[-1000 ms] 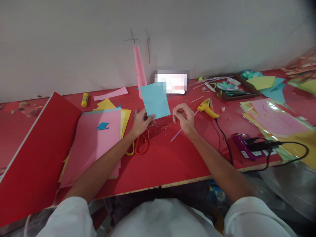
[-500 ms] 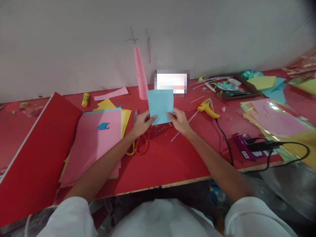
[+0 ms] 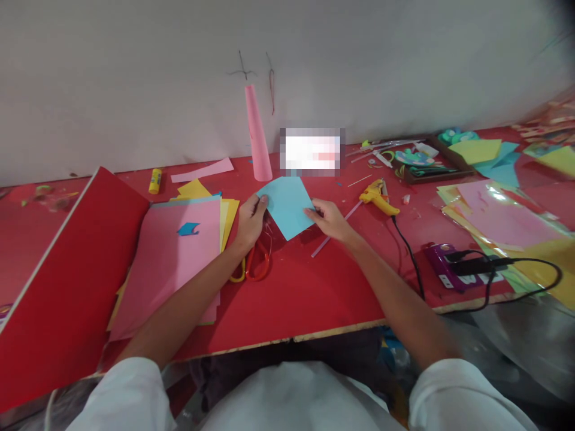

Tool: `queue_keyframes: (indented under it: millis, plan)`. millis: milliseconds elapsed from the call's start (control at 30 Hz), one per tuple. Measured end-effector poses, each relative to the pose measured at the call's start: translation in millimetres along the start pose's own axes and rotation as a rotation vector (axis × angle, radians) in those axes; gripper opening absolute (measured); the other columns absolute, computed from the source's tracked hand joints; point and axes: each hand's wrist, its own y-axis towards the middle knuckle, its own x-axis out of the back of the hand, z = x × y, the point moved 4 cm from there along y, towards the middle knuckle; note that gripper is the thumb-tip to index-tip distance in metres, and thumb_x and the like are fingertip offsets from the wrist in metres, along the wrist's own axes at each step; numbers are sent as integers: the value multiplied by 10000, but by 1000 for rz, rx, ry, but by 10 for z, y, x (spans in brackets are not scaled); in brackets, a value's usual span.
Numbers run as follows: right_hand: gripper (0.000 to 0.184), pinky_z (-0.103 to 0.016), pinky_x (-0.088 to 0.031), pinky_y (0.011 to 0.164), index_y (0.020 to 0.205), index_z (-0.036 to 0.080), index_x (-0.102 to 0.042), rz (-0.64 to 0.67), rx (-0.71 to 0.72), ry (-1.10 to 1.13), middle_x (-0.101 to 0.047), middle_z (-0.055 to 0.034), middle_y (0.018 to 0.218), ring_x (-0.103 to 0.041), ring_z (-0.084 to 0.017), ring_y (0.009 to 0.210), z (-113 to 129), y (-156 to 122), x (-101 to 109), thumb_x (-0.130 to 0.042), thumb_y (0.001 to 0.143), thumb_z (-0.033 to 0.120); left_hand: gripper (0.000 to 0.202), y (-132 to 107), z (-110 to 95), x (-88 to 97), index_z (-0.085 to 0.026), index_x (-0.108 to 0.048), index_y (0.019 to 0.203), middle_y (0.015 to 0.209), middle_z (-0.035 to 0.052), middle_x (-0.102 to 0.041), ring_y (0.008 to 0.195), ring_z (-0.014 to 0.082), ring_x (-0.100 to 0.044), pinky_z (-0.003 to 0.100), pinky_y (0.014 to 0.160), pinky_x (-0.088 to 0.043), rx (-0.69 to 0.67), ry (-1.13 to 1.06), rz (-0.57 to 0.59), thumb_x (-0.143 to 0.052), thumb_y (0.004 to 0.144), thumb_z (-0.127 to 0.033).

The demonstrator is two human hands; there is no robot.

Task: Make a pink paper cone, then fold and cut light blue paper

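A light-blue sheet of paper [image 3: 290,206] is held between both hands above the red table [image 3: 287,299], turned at a slant. My left hand [image 3: 251,220] pinches its left corner with the thumb on top. On the right edge, my right hand [image 3: 329,218] grips the sheet between thumb and fingers. Scissors with orange and yellow handles [image 3: 258,266] lie beneath my left hand, their blades mostly hidden. Behind the sheet, a tall pink paper cone [image 3: 257,134] stands near the wall.
Left lie pink sheets [image 3: 179,263] with a blue scrap [image 3: 187,228], a red board [image 3: 76,281] and a glue stick [image 3: 155,181]. On the right are a yellow glue gun [image 3: 380,197] with its cord, a purple box [image 3: 453,272], a dark tray [image 3: 442,161] and plastic-covered papers [image 3: 512,215].
The blue sheet has been turned from upright to slanted and tipped lower. My left hand has shifted up and left to its corner; my right hand stays at the right edge.
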Motion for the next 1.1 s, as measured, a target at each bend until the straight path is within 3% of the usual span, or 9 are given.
queue_keyframes:
  millis: [100,200,400,500,700,767,833,967,1100]
  plan:
    - [484,-298,-429,677,978,227,-618,-1,-32,173,-598,1,800,-533,-164,729,27,-6,-40,-717,884,691,581,5,-10,22,-212,-492,712,642,-23,-423,592,128,-419,272,522,-355,-17,-28,-67,-663,931,-722]
    - [494,-330,-494,763,1065,243,-645,-29,-61,281,-673,-30,937,-609,-199,845,24,1,-44,-797,829,649,494,-3,-22,11,-206,-577,763,685,-8,-515,629,133,-499,273,567,-412,-23,-86,-46,-698,948,-648]
    - [395,-322,-495,763,1022,253,-670,-369,-29,307,-652,-11,943,-592,-180,834,-54,-2,139,-813,832,569,479,-14,24,-64,-197,-613,756,600,-15,-572,521,115,-535,270,540,-435,20,-151,130,-745,918,-627]
    - [356,-305,-469,700,933,232,-667,-300,-27,249,-622,4,852,-556,-159,756,-65,8,116,-790,851,556,507,-3,49,-68,-192,-612,737,592,-12,-574,523,114,-527,267,533,-424,27,-115,134,-746,904,-651]
    - [399,-278,-434,571,870,192,-678,72,-140,189,-629,-13,763,-531,-146,662,-46,-10,-151,-785,827,574,455,2,26,-22,-211,-666,939,887,37,-663,785,165,-599,298,720,-510,-6,-97,30,-686,948,-665]
    - [405,-269,-438,549,926,188,-688,71,-172,257,-659,-25,798,-544,-144,662,-10,-28,-188,-785,830,569,452,-5,15,-3,-224,-660,979,898,42,-644,806,177,-595,309,729,-515,-4,-58,-16,-640,974,-676]
    - [416,-255,-433,527,999,198,-684,5,-206,364,-674,-20,819,-549,-137,657,34,-42,-178,-796,823,558,433,-8,-2,11,-258,-654,1164,992,56,-657,883,190,-624,327,792,-536,-19,-43,-48,-579,1016,-658]
    - [504,-232,-347,448,1183,224,-683,-67,-306,572,-607,32,773,-470,-101,584,84,-66,-146,-833,786,495,520,11,-17,0,-348,-500,1503,1412,95,-619,1180,237,-641,407,1011,-542,-122,-22,20,-628,1030,-525]
    - [563,-235,-287,422,1243,243,-664,-79,-383,676,-514,75,691,-408,-87,530,55,-60,-143,-850,749,440,367,37,50,16,-320,-680,1354,1566,74,-544,1459,282,-510,498,1227,-416,-212,32,81,-630,995,-261]
